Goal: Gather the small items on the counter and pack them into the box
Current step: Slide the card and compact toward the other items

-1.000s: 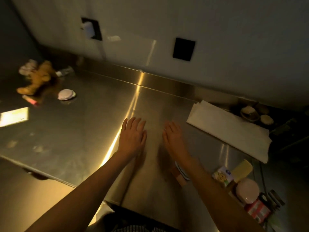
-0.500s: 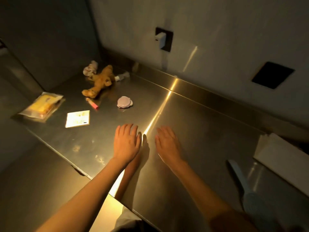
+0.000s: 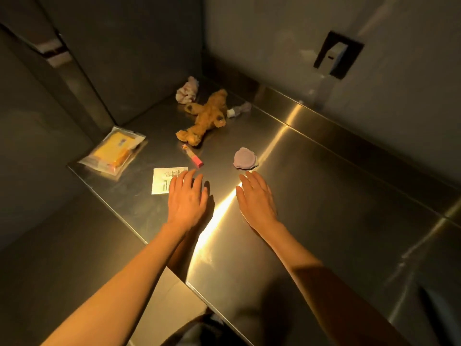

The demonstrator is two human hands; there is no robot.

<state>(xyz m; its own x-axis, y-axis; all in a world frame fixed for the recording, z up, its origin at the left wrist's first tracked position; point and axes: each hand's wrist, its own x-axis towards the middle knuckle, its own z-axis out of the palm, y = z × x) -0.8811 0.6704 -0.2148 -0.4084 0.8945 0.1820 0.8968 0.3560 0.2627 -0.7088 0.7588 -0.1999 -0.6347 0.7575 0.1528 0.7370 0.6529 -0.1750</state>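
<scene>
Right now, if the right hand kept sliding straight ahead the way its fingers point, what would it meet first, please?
Probably the pale pink round lid, lying just beyond the right hand; its fingertips look nearly on it already.

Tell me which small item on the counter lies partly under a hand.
The white printed card: the left hand overlaps its right edge; the other items lie uncovered.

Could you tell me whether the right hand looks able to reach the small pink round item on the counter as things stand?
Probably yes: the right hand is open, its fingertips just short of the pink round item, nothing between.
</scene>
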